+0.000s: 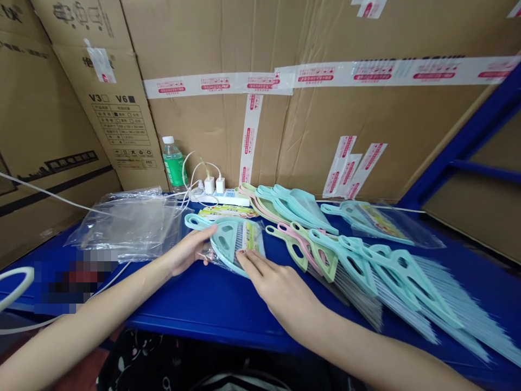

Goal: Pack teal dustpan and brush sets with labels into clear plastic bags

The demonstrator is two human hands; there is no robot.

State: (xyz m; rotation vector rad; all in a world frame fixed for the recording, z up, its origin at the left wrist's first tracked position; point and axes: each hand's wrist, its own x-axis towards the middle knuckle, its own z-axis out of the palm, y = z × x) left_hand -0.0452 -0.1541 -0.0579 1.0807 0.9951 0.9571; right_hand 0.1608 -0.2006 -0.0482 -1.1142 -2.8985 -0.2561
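Observation:
A light-blue dustpan and brush set (223, 239) with a printed card lies in a clear plastic bag on the blue table (183, 320). My left hand (191, 251) grips the bag's left edge below the handle, its thumb on top and fingertips underneath. My right hand (272, 282) rests on the bag's lower right part, fingers stretched out flat over the bristles and card. Right of it, several hand brushes (358, 260) in blue, green and pink lie fanned out. Behind them sit stacked dustpans (293, 203), mostly light blue.
Clear plastic bags (130, 222) lie at the left. Behind are printed cards (232, 212), a power strip (236, 200) with chargers and cables, and a green-labelled bottle (174, 165). A bagged set (366, 220) lies at the back right. Cardboard (211, 43) walls the back.

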